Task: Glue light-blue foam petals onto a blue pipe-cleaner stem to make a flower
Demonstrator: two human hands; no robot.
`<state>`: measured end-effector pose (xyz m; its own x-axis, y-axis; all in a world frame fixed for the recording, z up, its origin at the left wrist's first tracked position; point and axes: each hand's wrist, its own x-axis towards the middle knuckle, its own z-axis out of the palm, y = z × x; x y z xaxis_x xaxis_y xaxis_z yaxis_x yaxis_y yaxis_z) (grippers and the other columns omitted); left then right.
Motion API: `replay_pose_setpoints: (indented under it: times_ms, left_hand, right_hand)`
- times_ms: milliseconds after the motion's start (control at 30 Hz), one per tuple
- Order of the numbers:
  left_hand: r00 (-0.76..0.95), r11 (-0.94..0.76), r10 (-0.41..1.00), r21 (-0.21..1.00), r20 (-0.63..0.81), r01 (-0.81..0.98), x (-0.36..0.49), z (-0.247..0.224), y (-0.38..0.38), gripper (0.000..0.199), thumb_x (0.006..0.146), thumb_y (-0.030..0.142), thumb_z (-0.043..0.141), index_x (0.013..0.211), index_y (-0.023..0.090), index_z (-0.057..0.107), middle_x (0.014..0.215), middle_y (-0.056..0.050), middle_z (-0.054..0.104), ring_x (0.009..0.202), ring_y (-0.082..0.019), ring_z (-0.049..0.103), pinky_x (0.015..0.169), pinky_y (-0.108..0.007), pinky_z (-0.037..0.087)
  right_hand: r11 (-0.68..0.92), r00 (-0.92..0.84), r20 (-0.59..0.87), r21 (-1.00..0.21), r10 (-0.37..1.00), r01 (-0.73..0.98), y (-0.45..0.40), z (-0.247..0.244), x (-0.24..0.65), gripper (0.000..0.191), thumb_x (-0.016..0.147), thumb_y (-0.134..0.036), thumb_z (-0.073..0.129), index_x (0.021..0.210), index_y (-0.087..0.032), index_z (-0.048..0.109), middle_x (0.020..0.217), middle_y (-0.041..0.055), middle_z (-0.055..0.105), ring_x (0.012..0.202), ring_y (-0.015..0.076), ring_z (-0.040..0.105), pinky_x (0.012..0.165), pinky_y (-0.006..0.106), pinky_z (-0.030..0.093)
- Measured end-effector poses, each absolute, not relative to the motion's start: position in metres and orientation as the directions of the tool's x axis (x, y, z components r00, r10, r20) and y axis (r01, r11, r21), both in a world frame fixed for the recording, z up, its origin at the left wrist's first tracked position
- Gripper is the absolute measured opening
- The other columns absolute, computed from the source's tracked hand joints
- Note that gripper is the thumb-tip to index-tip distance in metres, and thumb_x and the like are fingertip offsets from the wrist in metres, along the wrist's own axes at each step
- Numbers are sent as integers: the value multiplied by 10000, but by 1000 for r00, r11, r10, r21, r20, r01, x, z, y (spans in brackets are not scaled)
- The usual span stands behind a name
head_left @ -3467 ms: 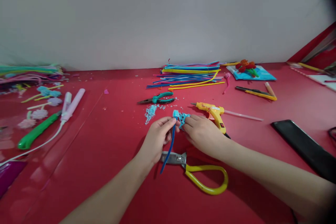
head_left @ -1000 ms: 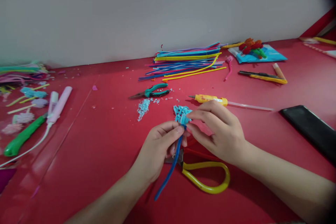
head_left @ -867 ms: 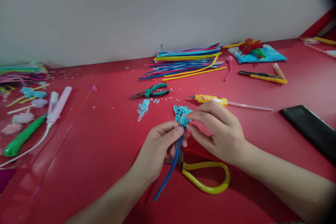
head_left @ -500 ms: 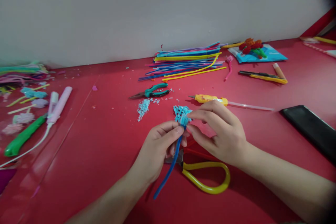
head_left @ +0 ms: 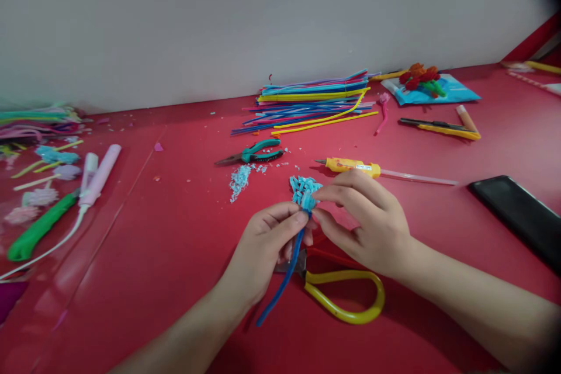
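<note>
My left hand (head_left: 267,239) pinches a blue pipe cleaner stem (head_left: 287,277) just below its light blue tuft (head_left: 308,201). The stem hangs down toward me, slightly tilted. At the tuft's right edge, my right hand (head_left: 368,216) has its thumb and forefinger curled round it, fingertips touching. Directly behind lies a pile of cut light blue pieces (head_left: 301,185), partly hidden by the tuft. Beneath my hands rest scissors with yellow handles (head_left: 346,318); their blades are partly covered by my left hand.
Teal pliers (head_left: 263,152), light blue fluff (head_left: 239,181) and a yellow glue gun (head_left: 350,166) lie beyond my hands. Pipe cleaners (head_left: 313,96) are heaped near the wall. A black phone (head_left: 517,216) sits right; a pink corded tool (head_left: 100,178) and green-handled cutter (head_left: 44,225) lie left.
Almost nothing differs. The stem's lower end has lifted slightly, and the tuft has turned a little between my fingers.
</note>
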<state>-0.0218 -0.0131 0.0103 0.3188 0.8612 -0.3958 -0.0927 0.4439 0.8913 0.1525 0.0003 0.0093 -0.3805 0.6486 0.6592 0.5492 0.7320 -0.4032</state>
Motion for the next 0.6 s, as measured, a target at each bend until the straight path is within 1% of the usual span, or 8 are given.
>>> replay_pose_setpoints:
  times_ms: [200, 600]
  left_hand:
    - [328, 454, 855, 886, -403, -96, -22, 10, -13, 211, 795, 349, 589, 690, 167, 608, 578, 31, 564, 424, -37, 336, 403, -181, 195]
    - [346, 424, 862, 901, -371, -90, -23, 8, -13, 209, 799, 341, 583, 687, 166, 604, 587, 30, 561, 433, -38, 340, 408, -186, 196]
  right_hand:
    - [738, -392, 660, -389, 641, 552, 0, 8, 153, 185, 781, -126, 602, 965, -132, 588, 874, 76, 579, 825, 182, 539, 722, 330, 484]
    - [741, -399, 660, -378, 636, 555, 0, 8, 152, 177, 786, -127, 600, 963, -132, 588, 869, 80, 586, 813, 183, 541, 711, 334, 480]
